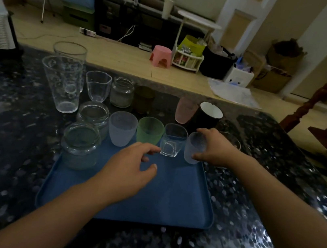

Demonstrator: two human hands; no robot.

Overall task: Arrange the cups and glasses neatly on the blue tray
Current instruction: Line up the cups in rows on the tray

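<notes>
The right hand (216, 149) has its fingers curled around a frosted white glass cup (195, 148) at the far right corner of the flat blue plastic tray (129, 201). The left hand (130, 172) hovers over the tray, fingers loosely bent, holding nothing, fingertips near a small clear square glass (172, 141). 6 cups and jars sit on the tray.

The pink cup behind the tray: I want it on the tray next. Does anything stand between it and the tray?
Yes. The row along the tray's far edge blocks the pink cup: the clear square glass and the frosted cup gripped by the right hand.
</notes>
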